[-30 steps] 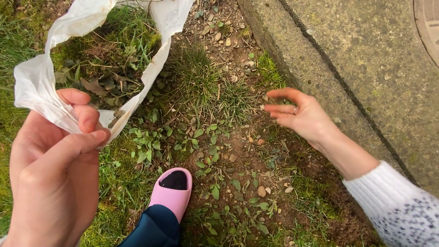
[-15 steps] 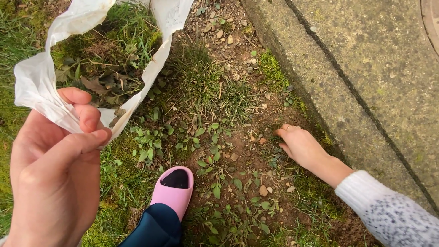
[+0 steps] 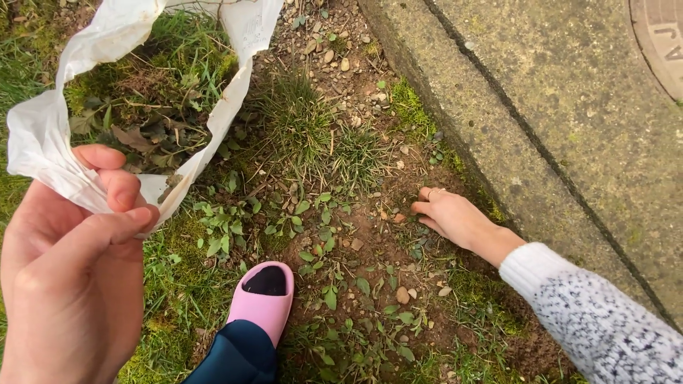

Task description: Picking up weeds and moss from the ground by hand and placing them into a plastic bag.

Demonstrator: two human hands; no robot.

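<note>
Down at ground level, the person's left hand (image 3: 71, 277) fills the lower left of the view, its thumb and fingers pinched on the rim of a white plastic bag (image 3: 43, 142) and holding the mouth open. Inside the bag lie pulled weeds, dead leaves and clumps of moss (image 3: 142, 107). The bag hangs over the grass at the upper left of the patch.

The right hand (image 3: 448, 217), in a white knitted sleeve (image 3: 597, 320), is down on the bare soil just beside the concrete kerb (image 3: 441, 99) that runs along the right side. Its fingers are curled toward the earth near small weeds and pebbles; whether they grip anything cannot be told, since the fingertips are hidden against the ground.

Between the two hands, near the bottom edge, a pink slipper (image 3: 265, 299) rests on the grass and soil. A tuft of grass (image 3: 306, 128) stands just beyond the right hand, between the bag and the kerb.
</note>
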